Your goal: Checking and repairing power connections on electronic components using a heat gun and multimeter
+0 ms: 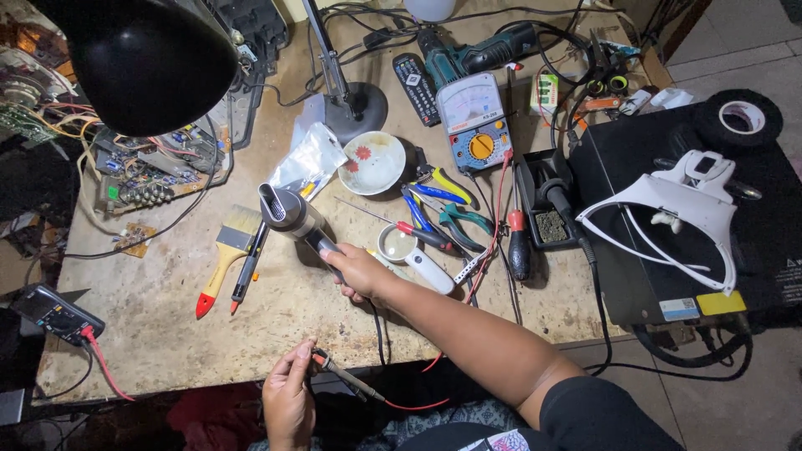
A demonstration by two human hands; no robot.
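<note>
My right hand [359, 274] grips the handle of a grey heat gun [291, 215], held over the workbench [159, 301] with its nozzle aimed up and left. Near the bench's front edge, my left hand [288, 392] pinches a red-and-black meter probe [334, 372] whose red lead trails off to the right. A paintbrush [227, 255] with a red-tipped handle and a dark pen lie just left of the heat gun. A magnifying glass [409, 253] rests to the right of my right hand.
A small bowl [372, 163], pliers [447, 205], screwdrivers, an analog multimeter [474, 121], a remote, a cordless drill [480, 54] and a soldering stand [547, 200] crowd the bench's right half. Circuit boards [142, 171] sit left, a digital meter [54, 313] front left. A black lamp shade [142, 58] hangs overhead.
</note>
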